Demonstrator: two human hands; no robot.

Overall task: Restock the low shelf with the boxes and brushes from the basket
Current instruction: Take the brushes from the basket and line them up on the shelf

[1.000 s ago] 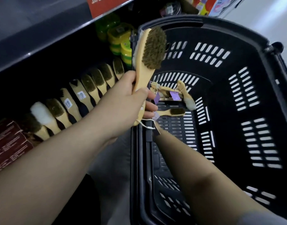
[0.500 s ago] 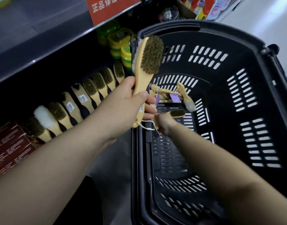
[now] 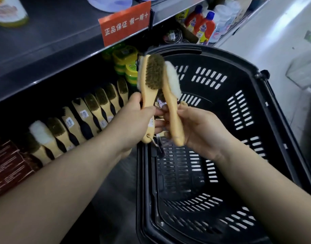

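Observation:
My left hand (image 3: 133,118) grips the handle of a wooden brush with brown bristles (image 3: 152,81), held upright over the near-left rim of the black basket (image 3: 239,120). My right hand (image 3: 200,131) holds a second wooden brush with a white fleece pad (image 3: 172,95) by its handle, right beside the first. Both brushes touch near the handles. The low shelf (image 3: 45,95) to the left holds a row of several similar brushes (image 3: 91,111). Dark red boxes (image 3: 8,166) lie at the shelf's near left. What remains in the basket is hidden behind my hands.
Green and yellow tins (image 3: 124,64) stand at the far end of the low shelf. A red sign (image 3: 124,25) hangs from the upper shelf edge. Bottles (image 3: 202,25) stand further along. Pale floor (image 3: 283,41) lies to the right of the basket.
My right hand came up out of the basket holding a fleece brush and brought it next to the brush in my left hand. The left hand stayed roughly in place.

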